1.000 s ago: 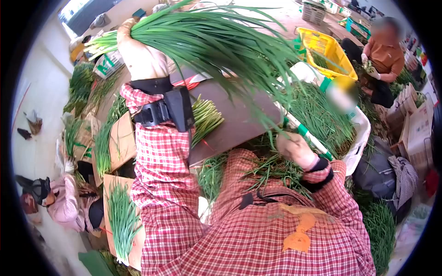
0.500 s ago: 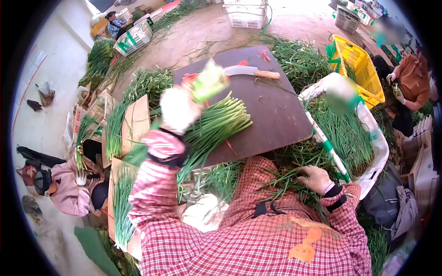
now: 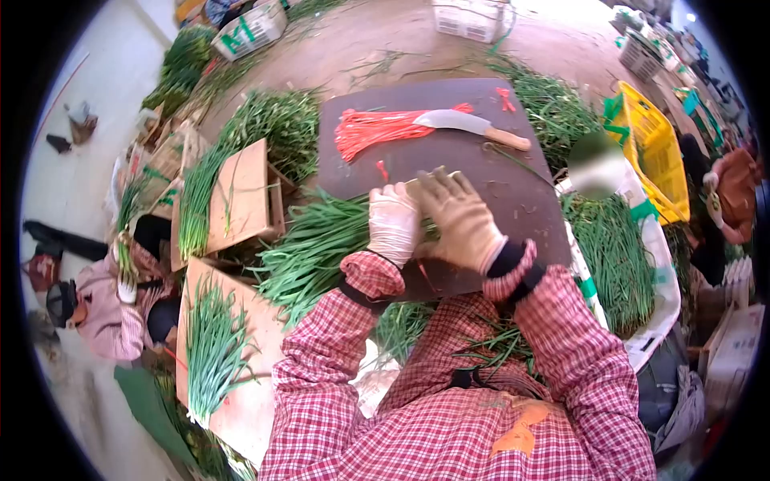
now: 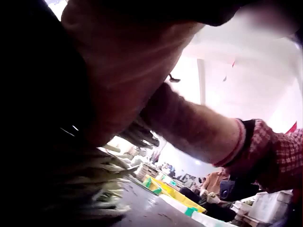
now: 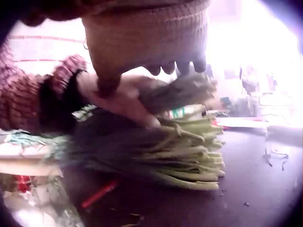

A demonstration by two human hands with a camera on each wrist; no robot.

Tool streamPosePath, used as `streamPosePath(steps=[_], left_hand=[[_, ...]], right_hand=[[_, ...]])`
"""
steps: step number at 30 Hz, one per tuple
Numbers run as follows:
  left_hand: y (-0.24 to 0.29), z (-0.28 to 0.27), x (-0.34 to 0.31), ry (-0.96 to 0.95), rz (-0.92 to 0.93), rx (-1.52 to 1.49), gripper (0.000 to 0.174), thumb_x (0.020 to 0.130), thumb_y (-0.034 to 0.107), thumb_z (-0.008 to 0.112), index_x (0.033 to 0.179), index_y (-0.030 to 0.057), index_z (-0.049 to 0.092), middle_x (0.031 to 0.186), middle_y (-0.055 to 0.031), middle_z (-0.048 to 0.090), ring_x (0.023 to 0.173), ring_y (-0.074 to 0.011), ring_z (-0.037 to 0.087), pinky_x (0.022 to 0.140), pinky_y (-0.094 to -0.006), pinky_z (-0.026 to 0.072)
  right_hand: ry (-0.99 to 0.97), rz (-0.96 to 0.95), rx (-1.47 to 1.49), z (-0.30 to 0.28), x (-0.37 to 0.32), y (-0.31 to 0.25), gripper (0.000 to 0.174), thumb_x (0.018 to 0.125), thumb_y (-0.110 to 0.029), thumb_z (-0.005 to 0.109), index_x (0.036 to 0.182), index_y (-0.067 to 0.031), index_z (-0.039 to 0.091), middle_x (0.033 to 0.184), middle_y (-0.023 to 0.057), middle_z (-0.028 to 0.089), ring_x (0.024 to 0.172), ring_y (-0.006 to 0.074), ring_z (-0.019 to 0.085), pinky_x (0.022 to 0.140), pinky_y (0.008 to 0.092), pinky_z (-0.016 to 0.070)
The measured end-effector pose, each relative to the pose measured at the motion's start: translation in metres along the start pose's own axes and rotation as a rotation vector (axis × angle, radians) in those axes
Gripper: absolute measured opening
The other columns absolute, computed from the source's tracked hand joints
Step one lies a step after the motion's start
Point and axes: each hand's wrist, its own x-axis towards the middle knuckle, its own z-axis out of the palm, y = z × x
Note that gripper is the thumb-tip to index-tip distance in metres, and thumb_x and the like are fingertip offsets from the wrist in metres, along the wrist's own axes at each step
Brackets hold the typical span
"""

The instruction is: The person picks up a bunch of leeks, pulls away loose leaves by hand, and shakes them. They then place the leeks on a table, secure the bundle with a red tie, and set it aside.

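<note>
On the dark board [image 3: 529, 208], my gloved left hand [image 3: 393, 220] grips long green stalks [image 3: 309, 248], whose leaves spread left. In the right wrist view the left hand [image 5: 125, 101] lies across the bunch, thumb over the stalks [image 5: 189, 161], pale cut ends facing right. My gloved right hand [image 3: 461, 216] is beside it above those ends, fingers extended; in the right wrist view its fingers [image 5: 163, 66] hang over the bunch. Up the board lie red ties [image 3: 369, 132] and a knife [image 3: 461, 123] with a wooden handle [image 3: 509, 139]. The left wrist view is mostly dark.
At the right stand a white crate of greens [image 3: 666, 297] and a yellow crate [image 3: 654, 148]. Left are cardboard pieces [image 3: 241, 192] with leafy bunches [image 3: 212, 353]. A person in a checked shirt [image 3: 120, 309] sits far left, another in orange [image 3: 734, 188] far right.
My left hand has come down from holding a large bundle aloft at upper left to the bunch on the board. My right hand has moved from my lap up to beside it.
</note>
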Motion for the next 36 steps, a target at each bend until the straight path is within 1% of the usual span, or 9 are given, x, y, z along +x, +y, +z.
streamPosePath(steps=[2, 7, 10, 21, 25, 28, 30, 33, 36], left_hand=[[-0.018, -0.024, -0.009, -0.142, -0.056, -0.217, 0.057, 0.066, 0.031, 0.08, 0.112, 0.0043, 0.061, 0.101, -0.0097, 0.063, 0.098, -0.0276, 0.061, 0.093, -0.0461, 0.0408], [-0.099, -0.058, -0.095, -0.205, -0.17, -0.205, 0.068, 0.062, 0.013, 0.077, 0.128, 0.0079, 0.059, 0.118, -0.0108, 0.063, 0.115, -0.0295, 0.057, 0.113, -0.0527, 0.0313], [-0.152, -0.083, -0.156, -0.379, -0.329, -0.149, 0.064, 0.063, 0.011, 0.071, 0.126, 0.0046, 0.059, 0.111, -0.0171, 0.063, 0.109, -0.036, 0.056, 0.1, -0.0502, 0.0395], [-0.14, -0.071, -0.179, -0.066, -0.448, -0.314, 0.036, 0.075, 0.013, 0.067, 0.108, -0.0004, 0.06, 0.092, -0.0208, 0.063, 0.087, -0.0417, 0.062, 0.074, -0.0507, 0.0494], [-0.141, -0.062, -0.181, -0.101, -0.424, -0.258, 0.035, 0.076, 0.016, 0.066, 0.105, -0.0016, 0.06, 0.092, -0.0223, 0.064, 0.086, -0.0424, 0.062, 0.073, -0.0523, 0.0492], [-0.14, -0.06, -0.184, -0.113, -0.425, -0.281, 0.034, 0.076, 0.016, 0.066, 0.105, -0.0022, 0.061, 0.092, -0.0227, 0.064, 0.087, -0.0424, 0.063, 0.074, -0.0519, 0.0503], [-0.138, -0.067, -0.18, -0.174, -0.457, -0.322, 0.036, 0.076, 0.016, 0.067, 0.107, -0.0031, 0.061, 0.093, -0.0229, 0.065, 0.088, -0.0425, 0.064, 0.076, -0.0517, 0.0508], [-0.137, -0.065, -0.185, -0.1, -0.423, -0.303, 0.038, 0.076, 0.015, 0.067, 0.108, -0.0033, 0.062, 0.093, -0.0229, 0.066, 0.089, -0.0424, 0.064, 0.076, -0.051, 0.0513], [-0.137, -0.066, -0.19, -0.197, -0.466, -0.355, 0.047, 0.074, 0.02, 0.071, 0.114, -0.003, 0.061, 0.1, -0.0237, 0.066, 0.094, -0.0418, 0.064, 0.081, -0.0487, 0.0522]], right_hand=[[-0.256, 0.073, -0.075, 0.022, 0.018, 0.012, 0.1, 0.074, -0.052, 0.081, 0.153, -0.0101, 0.037, 0.158, 0.0131, 0.041, 0.149, 0.0365, 0.032, 0.123, 0.0522, 0.0218], [-0.284, 0.099, -0.082, 0.054, 0.009, 0.02, 0.096, 0.076, -0.048, 0.081, 0.153, -0.0109, 0.036, 0.159, 0.0124, 0.039, 0.149, 0.037, 0.032, 0.122, 0.055, 0.0232], [-0.274, 0.084, -0.098, 0.058, 0.011, 0.024, 0.095, 0.077, -0.045, 0.082, 0.153, -0.0119, 0.036, 0.159, 0.0122, 0.039, 0.149, 0.0367, 0.032, 0.121, 0.0558, 0.0231], [-0.23, 0.099, -0.048, 0.039, 0.012, 0.012, 0.1, 0.07, -0.043, 0.086, 0.151, -0.0098, 0.038, 0.157, 0.0141, 0.04, 0.146, 0.0364, 0.036, 0.119, 0.0537, 0.0289], [0.078, 0.012, 0.045, -0.019, -0.015, -0.027, 0.07, 0.073, -0.04, 0.085, 0.131, -0.0084, 0.061, 0.124, 0.0113, 0.067, 0.119, 0.0315, 0.061, 0.109, 0.0469, 0.0424], [-0.187, 0.21, 0.37, -0.001, -0.048, -0.065, 0.053, 0.078, -0.038, 0.085, 0.118, -0.0071, 0.068, 0.09, 0.0103, 0.074, 0.082, 0.0285, 0.072, 0.079, 0.038, 0.0569], [-0.598, 0.437, 0.496, 0.023, -0.047, -0.083, 0.054, 0.087, -0.047, 0.077, 0.119, -0.004, 0.066, 0.097, 0.013, 0.075, 0.087, 0.0242, 0.074, 0.077, 0.0342, 0.0576], [-0.545, 0.642, 1.264, 0.079, -0.051, -0.085, 0.031, 0.099, -0.026, 0.064, 0.113, 0.0005, 0.067, 0.085, 0.0084, 0.072, 0.072, 0.0142, 0.068, 0.065, 0.0284, 0.055], [-0.492, 0.592, 1.262, 0.076, -0.049, -0.063, 0.023, 0.1, -0.019, 0.061, 0.108, 0.0019, 0.068, 0.081, 0.0057, 0.068, 0.068, 0.012, 0.063, 0.062, 0.026, 0.0531]])
